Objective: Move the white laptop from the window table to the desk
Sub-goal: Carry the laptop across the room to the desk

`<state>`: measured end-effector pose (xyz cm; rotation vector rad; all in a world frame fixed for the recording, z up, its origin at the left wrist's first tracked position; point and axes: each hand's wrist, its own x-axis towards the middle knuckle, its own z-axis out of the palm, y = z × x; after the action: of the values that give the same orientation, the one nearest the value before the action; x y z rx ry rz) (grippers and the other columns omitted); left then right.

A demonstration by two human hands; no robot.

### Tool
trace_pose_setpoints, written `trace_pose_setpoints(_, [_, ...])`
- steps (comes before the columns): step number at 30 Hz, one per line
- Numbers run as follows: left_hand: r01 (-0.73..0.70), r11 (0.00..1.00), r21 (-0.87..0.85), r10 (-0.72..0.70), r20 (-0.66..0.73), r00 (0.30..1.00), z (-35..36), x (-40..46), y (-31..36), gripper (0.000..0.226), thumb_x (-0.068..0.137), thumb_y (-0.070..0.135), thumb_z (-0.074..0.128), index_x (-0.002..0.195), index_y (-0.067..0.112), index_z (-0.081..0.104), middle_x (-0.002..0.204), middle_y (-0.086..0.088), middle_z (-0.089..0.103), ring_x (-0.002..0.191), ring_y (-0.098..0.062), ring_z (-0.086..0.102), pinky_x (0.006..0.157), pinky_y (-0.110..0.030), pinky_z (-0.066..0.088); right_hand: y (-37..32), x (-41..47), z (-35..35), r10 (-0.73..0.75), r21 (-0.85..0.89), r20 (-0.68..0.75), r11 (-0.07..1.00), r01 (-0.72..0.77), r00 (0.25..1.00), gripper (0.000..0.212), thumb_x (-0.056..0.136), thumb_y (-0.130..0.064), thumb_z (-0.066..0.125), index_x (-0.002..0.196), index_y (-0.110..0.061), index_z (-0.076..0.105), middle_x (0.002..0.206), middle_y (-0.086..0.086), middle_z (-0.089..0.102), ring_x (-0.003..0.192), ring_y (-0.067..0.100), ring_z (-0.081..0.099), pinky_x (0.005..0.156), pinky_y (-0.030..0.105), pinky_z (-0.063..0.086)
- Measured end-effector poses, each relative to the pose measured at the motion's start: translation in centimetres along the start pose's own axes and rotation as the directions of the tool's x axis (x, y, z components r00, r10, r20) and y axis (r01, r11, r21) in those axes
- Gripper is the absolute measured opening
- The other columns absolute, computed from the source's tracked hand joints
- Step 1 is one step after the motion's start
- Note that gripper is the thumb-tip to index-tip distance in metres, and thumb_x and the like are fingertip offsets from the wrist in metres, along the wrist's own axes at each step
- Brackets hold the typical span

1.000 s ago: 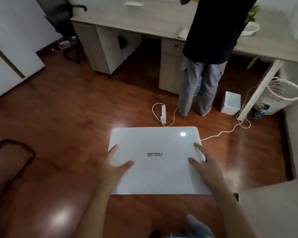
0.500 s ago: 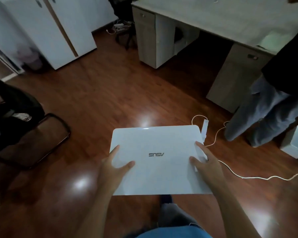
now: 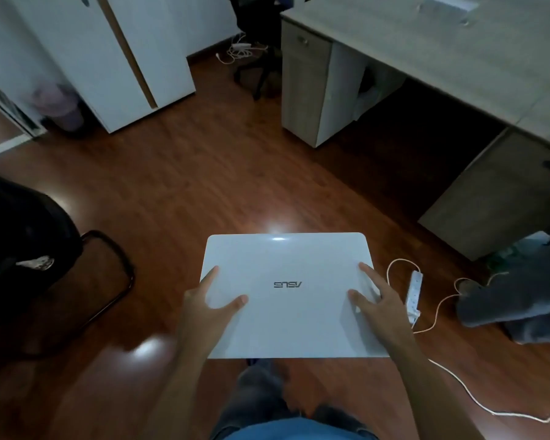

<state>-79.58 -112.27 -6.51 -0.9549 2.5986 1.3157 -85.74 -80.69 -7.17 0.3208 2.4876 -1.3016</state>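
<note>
Laptop (image 3: 286,293) in transit: a closed white machine is carried flat above a red-brown wooden floor (image 3: 178,185), held level between two bare hands. The left hand (image 3: 208,308) clamps the left side edge, thumb and forefinger spread across the lid, the remaining fingers hidden beneath; the right hand (image 3: 377,301) mirrors it on the right side edge, fingers splayed on top. Both hands are closed on the laptop, which touches no surface at this moment.

The lid's long axis runs left to right across the carrier's body, its logo reading upside down from the head camera, the far long edge leading.

The desk (image 3: 458,58), a pale wood-grain surface, lies ahead and to the right, its near edge running diagonally from upper centre toward the right side of the view. That bearing puts the right hand nearer the destination than the left, so the judgement is that the carry is roughly midway and that the coming move calls for a turn to the right before the laptop's far edge can be brought over the desk's near edge.

On the floor just right of the laptop lie a white power strip (image 3: 414,295) and its trailing cable (image 3: 470,398), a likely trip hazard on that path.
</note>
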Motion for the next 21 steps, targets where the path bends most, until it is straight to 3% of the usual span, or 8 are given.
trace_pose_setpoints(2, [-0.018, 1.000, 0.009, 0.018, 0.016, 1.000, -1.1, 3.9, 1.3, 0.089, 0.065, 0.063, 0.075, 0.143, 0.044, 0.037, 0.125, -0.002, 0.048, 0.104, -0.018, 0.050, 0.091, -0.043, 0.049, -2.4, 2.5, 0.9, 0.042, 0.019, -0.032, 0.999, -0.041, 0.999, 0.057, 0.085, -0.055, 0.060, 0.137, -0.060, 0.036, 0.152, -0.007, 0.044, 0.119, 0.017, 0.050, 0.105, 0.047, 0.042])
trace_pose_setpoints(6, [-0.061, 0.997, 0.051, 0.058, 0.052, 0.997, -3.2, 12.0, 5.0, 0.089, 0.066, 0.062, 0.076, 0.144, 0.042, 0.037, 0.125, -0.001, 0.046, 0.104, -0.016, 0.047, 0.091, -0.042, 0.048, -7.0, 7.1, 2.7, 0.065, 0.109, -0.077, 0.992, -0.057, 0.995, 0.053, 0.089, -0.039, 0.063, 0.138, -0.050, 0.045, 0.147, -0.005, 0.048, 0.109, 0.012, 0.047, 0.094, 0.037, 0.039])
trace_pose_setpoints(9, [-0.100, 0.993, 0.063, 0.095, 0.085, 0.992, -3.6, 17.6, 7.4, 0.088, 0.066, 0.059, 0.077, 0.144, 0.041, 0.039, 0.127, -0.003, 0.048, 0.103, -0.014, 0.045, 0.092, -0.041, 0.046, -9.3, 11.1, 3.7, 0.102, 0.123, -0.106, 0.989, -0.089, 0.989, 0.051, 0.089, -0.040, 0.064, 0.135, -0.052, 0.045, 0.146, -0.006, 0.047, 0.111, 0.011, 0.045, 0.097, 0.038, 0.040])
trace_pose_setpoints(14, [-0.120, 0.988, 0.095, 0.108, 0.120, 0.987, -1.8, 27.7, 11.6, 0.090, 0.066, 0.063, 0.075, 0.145, 0.040, 0.037, 0.130, -0.004, 0.049, 0.102, -0.013, 0.045, 0.091, -0.041, 0.047, -12.6, 20.5, 4.5, 0.134, 0.192, -0.152, 0.976, -0.104, 0.979, 0.047, 0.088, -0.036, 0.066, 0.128, -0.053, 0.049, 0.129, -0.014, 0.050, 0.104, 0.010, 0.049, 0.088, 0.033, 0.040])
trace_pose_setpoints(21, [-0.132, 0.984, 0.117, 0.112, 0.168, 0.979, 0.4, 40.7, 19.8, 0.091, 0.065, 0.067, 0.074, 0.144, 0.042, 0.036, 0.133, -0.004, 0.048, 0.114, -0.021, 0.049, 0.093, -0.044, 0.048, -18.3, 33.3, 3.3, 0.173, 0.250, -0.181, 0.960, -0.125, 0.968, 0.049, 0.088, -0.035, 0.066, 0.133, -0.048, 0.050, 0.126, -0.012, 0.050, 0.106, 0.015, 0.051, 0.086, 0.035, 0.044])
